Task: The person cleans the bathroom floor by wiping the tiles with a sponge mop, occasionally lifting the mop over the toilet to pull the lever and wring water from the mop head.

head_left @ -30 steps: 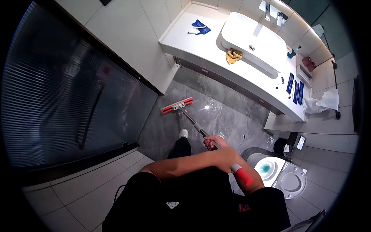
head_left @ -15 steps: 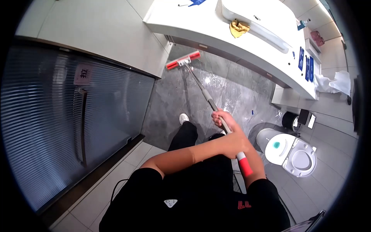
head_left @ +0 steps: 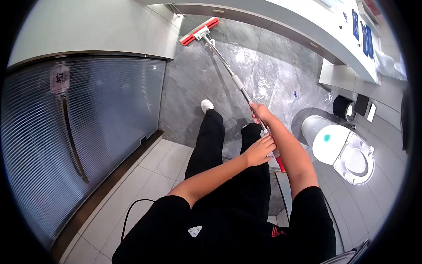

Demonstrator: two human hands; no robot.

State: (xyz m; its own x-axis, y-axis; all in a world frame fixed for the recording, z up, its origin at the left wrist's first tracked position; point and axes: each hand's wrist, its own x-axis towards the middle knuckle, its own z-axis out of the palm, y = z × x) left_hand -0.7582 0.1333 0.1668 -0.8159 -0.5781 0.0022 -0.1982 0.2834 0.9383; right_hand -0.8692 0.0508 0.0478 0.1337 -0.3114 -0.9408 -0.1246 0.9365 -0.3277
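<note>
Red mop head (head_left: 201, 32): far from toilet (head_left: 338, 149)
Pole (head_left: 223, 63): grasped by left hand (head_left: 259, 151), right hand (head_left: 261, 113)
Floor (head_left: 187, 83): seemingly part-done; blue scrap (head_left: 295, 94) near toilet, glossy patches (head_left: 240, 57) beyond

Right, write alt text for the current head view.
A mop stretches across a grey floor, gripped by the right hand, with the left hand at its handle closer to the body. A white toilet stands at right, a ribbed glass door at left and a white counter at top right.

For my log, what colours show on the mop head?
Mop head: red and whitish; head view.
</note>
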